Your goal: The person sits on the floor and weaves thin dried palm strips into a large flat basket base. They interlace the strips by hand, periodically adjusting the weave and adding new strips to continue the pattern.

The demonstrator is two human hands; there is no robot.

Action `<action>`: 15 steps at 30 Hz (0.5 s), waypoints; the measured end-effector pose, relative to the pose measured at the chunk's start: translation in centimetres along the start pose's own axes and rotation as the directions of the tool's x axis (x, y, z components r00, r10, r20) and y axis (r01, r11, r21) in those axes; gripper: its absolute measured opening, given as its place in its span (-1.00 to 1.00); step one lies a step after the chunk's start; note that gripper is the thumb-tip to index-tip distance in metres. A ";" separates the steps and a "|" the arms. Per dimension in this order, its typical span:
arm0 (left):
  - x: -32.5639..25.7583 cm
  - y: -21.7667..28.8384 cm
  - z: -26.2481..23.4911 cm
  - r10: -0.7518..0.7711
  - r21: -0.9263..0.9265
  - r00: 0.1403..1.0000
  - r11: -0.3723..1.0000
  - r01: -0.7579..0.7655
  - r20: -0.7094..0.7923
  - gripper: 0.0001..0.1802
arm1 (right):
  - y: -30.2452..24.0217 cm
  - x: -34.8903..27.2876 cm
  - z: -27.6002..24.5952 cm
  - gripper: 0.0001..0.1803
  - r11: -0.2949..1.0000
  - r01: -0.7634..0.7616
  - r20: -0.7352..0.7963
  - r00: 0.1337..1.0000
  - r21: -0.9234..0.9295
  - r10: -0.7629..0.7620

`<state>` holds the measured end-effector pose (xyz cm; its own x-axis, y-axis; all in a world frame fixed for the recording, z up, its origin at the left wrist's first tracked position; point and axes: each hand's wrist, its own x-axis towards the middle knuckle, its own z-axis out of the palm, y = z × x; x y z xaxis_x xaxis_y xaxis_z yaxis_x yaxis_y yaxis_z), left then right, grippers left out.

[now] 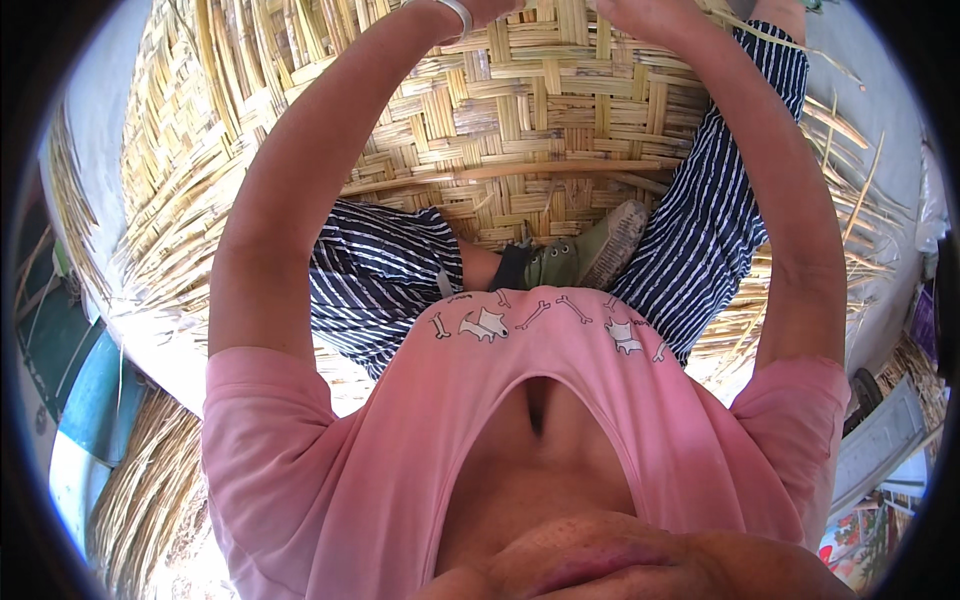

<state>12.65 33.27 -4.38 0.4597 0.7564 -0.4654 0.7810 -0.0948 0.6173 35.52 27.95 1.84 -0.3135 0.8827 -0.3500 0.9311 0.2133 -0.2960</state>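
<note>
A large mat woven from pale yellow-brown split reeds spreads in front of me and under my legs. Both arms stretch forward over it to the top edge of the head view. My left hand, below a pale wristband, is at the mat's weave, its fingers mostly cut off by the edge. Close by on the right, my right hand is also at the weave and largely out of frame. Whether either hand grips a reed strip is hidden.
Unwoven reed ends fan out on the left, and more loose strips stick out at right. My green shoe rests on the mat. A reed bundle and a blue curved object lie lower left; a grey panel stands lower right.
</note>
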 end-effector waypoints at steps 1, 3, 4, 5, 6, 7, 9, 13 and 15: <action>-0.3 0.0 0.2 0.029 0.006 0.999 1.000 -0.029 -0.039 -0.74 | 0.4 0.5 0.4 -0.83 1.000 -0.012 0.011 1.000 -0.016 0.012; -0.7 -0.5 1.1 0.072 -0.047 0.990 0.996 -0.079 -0.121 -0.77 | 0.9 0.8 0.8 -0.83 0.999 -0.034 0.029 0.999 -0.037 0.035; -1.1 -1.0 1.6 0.081 -0.106 0.983 0.989 -0.099 -0.166 -0.78 | 0.8 1.1 0.8 -0.83 0.998 -0.041 0.036 0.998 -0.041 0.042; -1.3 -1.3 1.9 0.086 -0.164 0.974 0.979 -0.122 -0.211 -0.80 | 0.6 1.3 0.8 -0.82 0.998 -0.048 0.043 0.998 -0.045 0.050; -1.3 -1.6 2.1 0.096 -0.131 0.965 0.983 -0.131 -0.242 -0.82 | 0.3 1.3 0.7 -0.82 0.997 -0.067 0.048 0.996 -0.050 0.069; -1.9 -1.2 2.1 0.105 -0.098 0.956 0.986 -0.137 -0.273 -0.84 | -0.1 1.1 0.6 -0.82 0.995 -0.085 0.053 0.995 -0.055 0.088; -2.4 -1.4 2.3 0.214 -0.005 0.911 0.973 -0.230 -0.353 -0.87 | -0.2 1.0 0.7 -0.82 0.993 -0.095 0.078 0.992 -0.071 0.101; -4.1 -2.8 4.8 0.480 0.215 0.699 0.873 -0.437 -0.530 -0.87 | -0.2 0.4 1.1 -0.82 0.994 -0.084 0.106 0.990 -0.062 0.091; -5.2 -2.8 5.4 0.537 0.279 0.686 0.843 -0.460 -0.491 -0.74 | -0.2 0.4 1.0 -0.82 0.993 -0.100 0.112 0.988 -0.055 0.106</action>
<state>10.33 26.10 -7.13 0.5274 0.7857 0.3233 0.5650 -0.6085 0.5572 34.98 27.80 0.86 -0.2319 0.8478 -0.4769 0.9667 0.1463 -0.2101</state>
